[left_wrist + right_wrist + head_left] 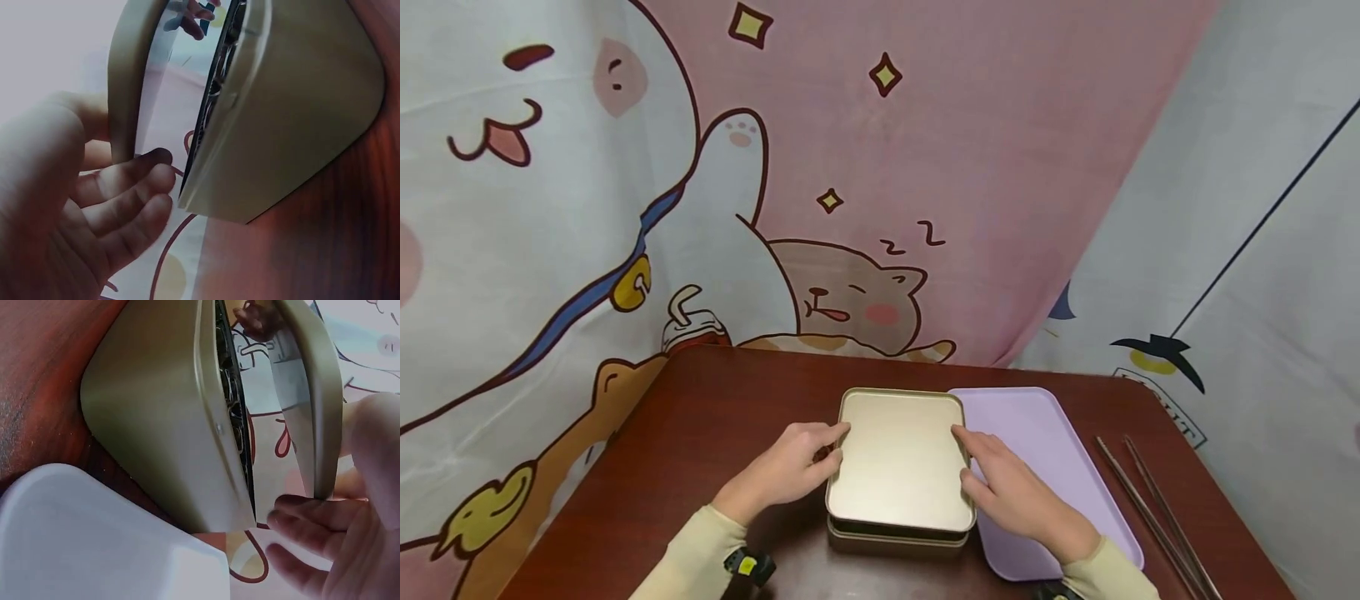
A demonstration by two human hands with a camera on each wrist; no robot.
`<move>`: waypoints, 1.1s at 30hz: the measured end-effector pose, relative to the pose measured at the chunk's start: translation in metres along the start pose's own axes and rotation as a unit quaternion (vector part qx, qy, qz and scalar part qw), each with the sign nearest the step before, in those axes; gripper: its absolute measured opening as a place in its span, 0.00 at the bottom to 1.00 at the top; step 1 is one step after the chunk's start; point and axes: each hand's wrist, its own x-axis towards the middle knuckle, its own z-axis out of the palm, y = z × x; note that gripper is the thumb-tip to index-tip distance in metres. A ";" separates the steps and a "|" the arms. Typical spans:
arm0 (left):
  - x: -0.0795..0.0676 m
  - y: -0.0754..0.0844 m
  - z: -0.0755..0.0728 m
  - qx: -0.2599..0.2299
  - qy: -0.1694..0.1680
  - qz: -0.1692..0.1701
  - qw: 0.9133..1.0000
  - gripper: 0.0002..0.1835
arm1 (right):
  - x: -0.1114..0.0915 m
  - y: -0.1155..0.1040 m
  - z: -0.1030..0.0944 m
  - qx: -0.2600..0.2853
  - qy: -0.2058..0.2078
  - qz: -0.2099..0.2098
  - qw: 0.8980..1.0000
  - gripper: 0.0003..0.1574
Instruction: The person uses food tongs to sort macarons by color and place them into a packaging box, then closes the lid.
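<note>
A gold metal tin (898, 546) stands on the table, its flat lid (898, 454) raised off it and held above. My left hand (790, 462) grips the lid's left edge between thumb and fingers. On the opposite edge my right hand (1018, 492) grips the lid the same way. Both wrist views show a gap between the lid (128, 81) and the tin's rim (206, 381). Inside the tin, a dark insert (232, 394) with curved shapes shows just at the rim; the rest of the contents is hidden. The lid's underside is shiny and reflects fingers.
A lavender tray (1045, 467) lies flat right of the tin, partly under my right forearm. Beyond it, two long thin metal rods (1165, 517) draw closer toward the front edge. The dark red wooden table (715, 417) ends at a cartoon-print curtain (1000, 167).
</note>
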 end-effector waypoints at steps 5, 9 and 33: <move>-0.003 -0.001 0.001 -0.071 0.019 -0.021 0.997 0.13 | -0.005 0.006 -0.004 0.135 0.004 0.016 0.991 0.28; -0.004 -0.001 -0.003 -0.120 0.026 -0.002 0.992 0.16 | -0.008 0.011 -0.011 0.249 -0.007 0.035 0.968 0.26; 0.013 0.021 0.002 -0.051 0.163 -0.001 0.985 0.05 | 0.001 -0.005 -0.010 0.073 0.170 0.014 0.983 0.11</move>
